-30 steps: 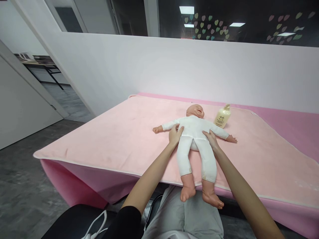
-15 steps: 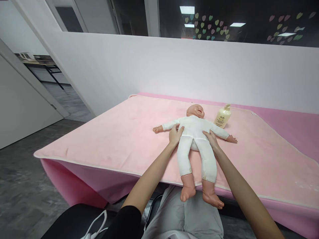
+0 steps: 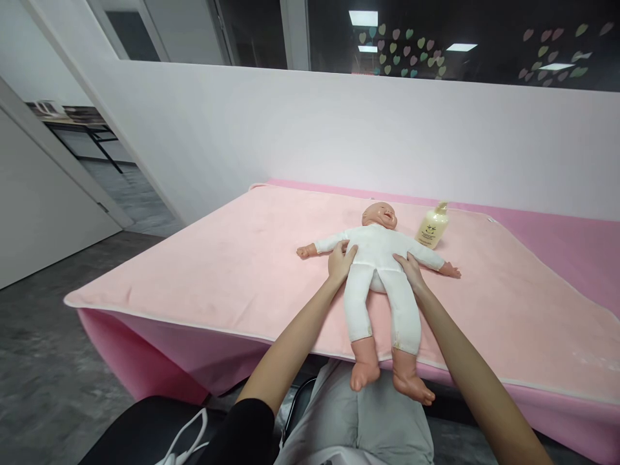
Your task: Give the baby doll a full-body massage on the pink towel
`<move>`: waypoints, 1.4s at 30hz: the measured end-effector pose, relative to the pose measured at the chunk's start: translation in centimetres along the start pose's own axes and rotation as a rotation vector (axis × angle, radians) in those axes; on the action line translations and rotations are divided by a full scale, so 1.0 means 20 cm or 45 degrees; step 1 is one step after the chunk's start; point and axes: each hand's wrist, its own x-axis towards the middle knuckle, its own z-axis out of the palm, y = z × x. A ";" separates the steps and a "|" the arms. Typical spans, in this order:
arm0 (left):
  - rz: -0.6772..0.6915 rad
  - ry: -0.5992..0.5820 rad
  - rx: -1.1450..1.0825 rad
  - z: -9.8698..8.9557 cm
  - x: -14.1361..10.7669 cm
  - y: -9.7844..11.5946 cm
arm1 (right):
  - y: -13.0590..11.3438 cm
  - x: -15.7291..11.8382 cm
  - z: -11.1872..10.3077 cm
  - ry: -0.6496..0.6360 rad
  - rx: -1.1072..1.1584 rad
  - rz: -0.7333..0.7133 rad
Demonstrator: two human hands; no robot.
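A baby doll point(image 3: 376, 248) with a white cloth body lies face up on a pink mat point(image 3: 232, 258), arms spread wide. Its feet hang over the near edge of the table. My left hand point(image 3: 341, 261) grips the doll's side at the waist, thumb on top of the cloth. On the opposite side, my right hand point(image 3: 411, 270) holds the waist in the same way. The undersides of both hands are hidden by the doll's body. Beside the doll's outstretched arm stands a pale yellow pump bottle point(image 3: 433, 226).
A white wall point(image 3: 310, 129) rises behind the table, with a dark window point(image 3: 465, 39) above it. Under the mat, a darker pink cover point(image 3: 557, 239) drapes over the table. A black chair point(image 3: 140, 429) with a white cable point(image 3: 194, 439) is at lower left.
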 end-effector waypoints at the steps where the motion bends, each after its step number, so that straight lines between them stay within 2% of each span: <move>1: -0.002 -0.002 0.003 0.00 0.00 0.00 | 0.00 0.00 0.00 0.003 0.000 0.004; 42: -0.005 -0.004 0.013 -0.01 0.00 0.01 | -0.01 -0.01 0.00 0.014 -0.022 0.003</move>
